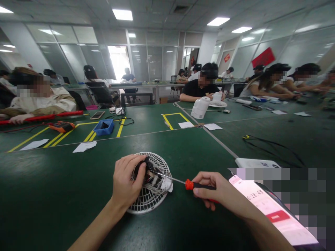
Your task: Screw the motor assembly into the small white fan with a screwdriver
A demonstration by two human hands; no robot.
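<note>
My left hand is closed around a black motor part above a round white fan grille that lies on the green table. Wires and a small white piece sit beside the motor part. In my right hand is a screwdriver with a red and black handle. Its metal shaft points left, and the tip reaches the motor part; whether it sits in a screw cannot be made out.
A lit phone shows a running time at the lower right, near a white object. A blue bin, an orange meter and paper slips lie further left. Across the table a person handles white fan parts.
</note>
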